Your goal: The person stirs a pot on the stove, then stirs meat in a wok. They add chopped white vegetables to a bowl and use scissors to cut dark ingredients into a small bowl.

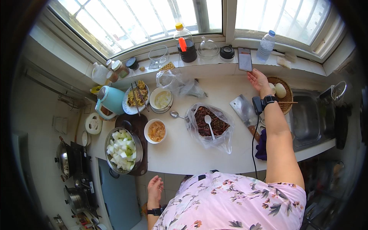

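My right hand reaches to the windowsill, its fingers extended by the lower edge of a smartphone; whether they touch is hard to tell. My left hand hangs empty below the counter's front edge, fingers loosely bent. Mid-counter, a clear plastic bag lies open around dark red dried chillies, and a white spoon rests on them. Beneath my right forearm lies a cleaver with a wooden handle. Cubed pale green gourd fills a steel pot on a dark cutting board.
Behind the pot stand a blue kettle, a plate of food with chopsticks, and bowls. A wicker basket holding eggs borders the sink. Bottles line the sill. A cable runs down from my right wrist.
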The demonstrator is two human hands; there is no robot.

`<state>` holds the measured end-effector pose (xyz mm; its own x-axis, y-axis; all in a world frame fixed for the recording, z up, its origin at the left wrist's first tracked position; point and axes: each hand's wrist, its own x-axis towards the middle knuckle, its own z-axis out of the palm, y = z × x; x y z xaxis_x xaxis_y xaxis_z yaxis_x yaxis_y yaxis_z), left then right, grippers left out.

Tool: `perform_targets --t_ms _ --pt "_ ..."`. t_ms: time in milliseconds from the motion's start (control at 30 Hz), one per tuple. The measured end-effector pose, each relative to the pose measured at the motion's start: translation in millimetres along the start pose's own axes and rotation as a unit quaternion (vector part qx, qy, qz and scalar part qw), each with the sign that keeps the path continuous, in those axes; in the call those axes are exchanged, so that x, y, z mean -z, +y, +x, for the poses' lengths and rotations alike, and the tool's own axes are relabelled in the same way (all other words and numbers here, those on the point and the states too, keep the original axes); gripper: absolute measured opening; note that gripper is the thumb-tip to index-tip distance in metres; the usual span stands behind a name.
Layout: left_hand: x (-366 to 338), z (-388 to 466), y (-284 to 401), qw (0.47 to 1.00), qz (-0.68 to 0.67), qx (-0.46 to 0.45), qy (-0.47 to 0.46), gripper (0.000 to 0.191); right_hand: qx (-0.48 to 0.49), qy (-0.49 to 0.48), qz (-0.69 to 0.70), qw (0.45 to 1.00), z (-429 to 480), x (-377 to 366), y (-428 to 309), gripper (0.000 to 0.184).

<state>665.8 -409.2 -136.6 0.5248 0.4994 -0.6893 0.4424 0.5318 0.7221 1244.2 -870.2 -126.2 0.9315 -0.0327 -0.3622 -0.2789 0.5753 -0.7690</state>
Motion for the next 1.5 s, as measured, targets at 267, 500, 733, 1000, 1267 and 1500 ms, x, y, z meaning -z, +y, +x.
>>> perform_targets --t_ms 267,500,733,1000,1267,1500 --pt "-21.3 -12.5 12.9 0.998 0.030 -0.047 -0.006 0.033 0.140 0.012 -0.184 0.973 -34.4 22.5 21.0 0.055" --pt "-50.5 -36.5 26.1 0.993 0.084 -0.087 -0.010 0.034 0.302 0.121 -0.523 0.787 1.1 -5.5 4.5 0.072" --pt "-40.9 -66.1 17.4 0.994 0.063 -0.092 0.023 0.034 0.244 0.160 -0.535 0.793 12.2 -30.5 15.6 0.083" --pt "-17.6 -38.4 22.4 0.996 0.052 -0.075 0.014 0.032 0.250 0.195 -0.630 0.709 -3.8 -71.3 -5.2 0.099" --pt "4.5 -15.5 37.0 0.997 0.050 -0.059 0.019 0.033 0.121 0.235 -0.742 0.616 1.2 -110.5 -23.2 0.093" --pt "16.3 -0.6 42.8 0.997 0.040 -0.060 0.017 0.035 0.123 0.244 -0.771 0.576 13.2 -123.7 -16.9 0.086"
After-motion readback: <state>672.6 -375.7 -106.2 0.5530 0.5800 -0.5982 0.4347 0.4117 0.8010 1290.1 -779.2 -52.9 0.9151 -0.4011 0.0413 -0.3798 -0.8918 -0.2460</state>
